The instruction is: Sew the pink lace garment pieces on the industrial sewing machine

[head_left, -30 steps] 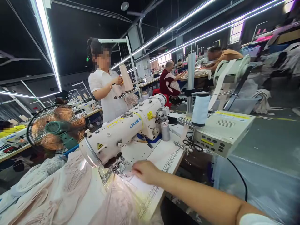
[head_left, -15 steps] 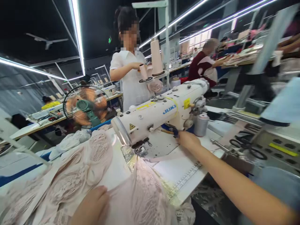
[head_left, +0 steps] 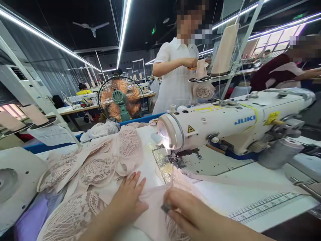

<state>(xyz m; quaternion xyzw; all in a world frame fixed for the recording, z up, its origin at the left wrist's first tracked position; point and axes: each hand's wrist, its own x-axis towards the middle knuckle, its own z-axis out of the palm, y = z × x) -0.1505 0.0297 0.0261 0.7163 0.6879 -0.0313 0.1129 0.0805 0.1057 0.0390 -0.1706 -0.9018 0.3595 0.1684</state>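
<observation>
A white JUKI sewing machine (head_left: 225, 124) stands on the white table (head_left: 250, 187), its lamp lit above the needle (head_left: 174, 160). Pale pink lace fabric (head_left: 100, 164) lies heaped to the left of the needle and runs under the presser foot. My left hand (head_left: 129, 197) lies flat and open on the pink fabric just in front of the needle. Beside it, my right hand (head_left: 187, 212) is closed, its fingertips pinching a small grey object (head_left: 166, 207) against the fabric edge.
A person in white (head_left: 177, 77) stands behind the machine handling a thread cone (head_left: 201, 68). An orange-bladed fan (head_left: 120, 98) sits behind the fabric. A grey spool (head_left: 282, 152) stands at the right. Another machine (head_left: 15, 180) is at the left. A printed ruler (head_left: 263, 207) marks the table's front edge.
The view swung left and down. My right hand came back from under the machine arm to the fabric, now pinching a small grey object. My left hand spread flat on the fabric.
</observation>
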